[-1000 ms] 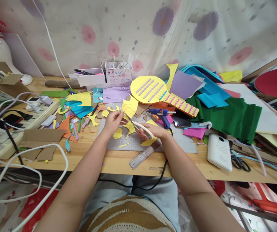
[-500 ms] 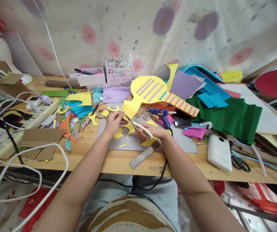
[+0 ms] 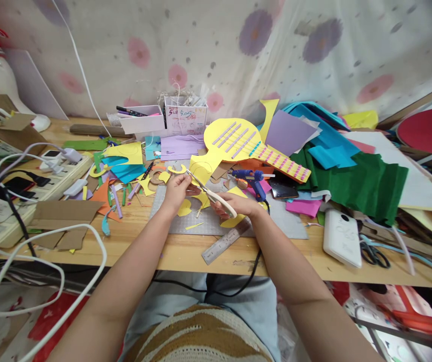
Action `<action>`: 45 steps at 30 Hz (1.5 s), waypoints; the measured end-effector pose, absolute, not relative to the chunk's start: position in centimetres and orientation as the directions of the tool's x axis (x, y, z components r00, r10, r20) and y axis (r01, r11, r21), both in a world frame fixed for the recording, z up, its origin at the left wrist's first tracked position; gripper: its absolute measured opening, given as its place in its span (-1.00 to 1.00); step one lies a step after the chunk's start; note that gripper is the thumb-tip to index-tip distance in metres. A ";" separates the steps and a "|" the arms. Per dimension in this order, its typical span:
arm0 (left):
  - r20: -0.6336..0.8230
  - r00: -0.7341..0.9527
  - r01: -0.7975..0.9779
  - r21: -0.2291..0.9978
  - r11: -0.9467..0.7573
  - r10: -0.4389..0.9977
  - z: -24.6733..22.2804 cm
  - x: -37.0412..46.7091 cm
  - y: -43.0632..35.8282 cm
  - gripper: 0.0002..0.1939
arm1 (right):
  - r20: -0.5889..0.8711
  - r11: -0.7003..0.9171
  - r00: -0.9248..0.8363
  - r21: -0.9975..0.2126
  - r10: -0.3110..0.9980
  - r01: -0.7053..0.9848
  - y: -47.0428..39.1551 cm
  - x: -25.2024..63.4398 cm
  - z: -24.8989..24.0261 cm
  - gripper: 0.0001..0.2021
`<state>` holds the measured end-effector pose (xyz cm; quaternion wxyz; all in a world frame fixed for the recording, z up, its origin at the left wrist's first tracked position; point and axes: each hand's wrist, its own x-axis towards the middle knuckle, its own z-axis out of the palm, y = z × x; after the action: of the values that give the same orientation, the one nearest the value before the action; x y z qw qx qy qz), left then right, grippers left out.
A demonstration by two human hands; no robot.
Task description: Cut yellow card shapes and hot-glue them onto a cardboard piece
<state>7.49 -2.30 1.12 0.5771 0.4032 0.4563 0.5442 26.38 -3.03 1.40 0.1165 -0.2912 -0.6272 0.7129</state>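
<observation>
Yellow sheet [image 3: 205, 168] up over the grey cutting mat [image 3: 284, 221], right out in front of the person, and it's close work! The left hand [image 3: 178, 191] has thumb and fingers drawn together, pinching at the near edge; the right hand [image 3: 234, 203] is wrapped round the pale handles of the scissors [image 3: 221, 200], blades angled up towards that pinch. And there's the first danger: the left fingertips sit just beside the blade tips, so a nip looks possible if the sheet slips or the blades close too far. Whether skin and metal touch, the view can't tell us.

Next worry, the paper itself! It's thin-looking, held near one edge with the far side free, so it could bend or twist between the blades, and the cut could wander off the drawn curve. Just behind, the yellow guitar shape [image 3: 219, 128] appears to overlap or meet the sheet, same colour; poor sight of that border might let a blade catch the wrong piece. Over by the right hand, the blue glue gun [image 3: 248, 176] lies close; a wide elbow or wrist could knock it. Hot or cold? No telling!
</observation>
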 end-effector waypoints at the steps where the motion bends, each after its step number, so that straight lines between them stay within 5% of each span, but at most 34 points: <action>1: -0.094 -0.008 -0.267 0.960 0.088 0.996 1.1 7.5 -2.3 -0.71 | -0.269 -0.184 -0.802 -0.962 0.534 0.200 -3.1 26.4 1.4 -0.54; 20: -0.205 -0.021 -0.358 0.916 0.184 0.979 1.3 7.5 -2.3 -0.84 | -0.258 -0.183 -0.833 -0.964 0.489 0.192 -2.9 26.4 1.3 -0.56; 27: -0.154 -0.007 -0.269 0.952 0.147 0.988 1.3 7.9 -2.6 -0.77 | -0.235 -0.210 -0.867 -0.965 0.441 0.155 -2.6 26.6 0.8 -0.56; 45: -0.220 -0.022 -0.357 0.913 0.198 0.975 1.3 8.2 -2.7 -0.84 | -0.269 -0.229 -0.827 -0.958 0.494 0.174 -2.8 26.4 1.2 -0.47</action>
<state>8.16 -2.68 1.32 0.6165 0.3301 0.4679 0.5403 26.38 -2.79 1.25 0.1088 -0.2732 -0.6112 0.7348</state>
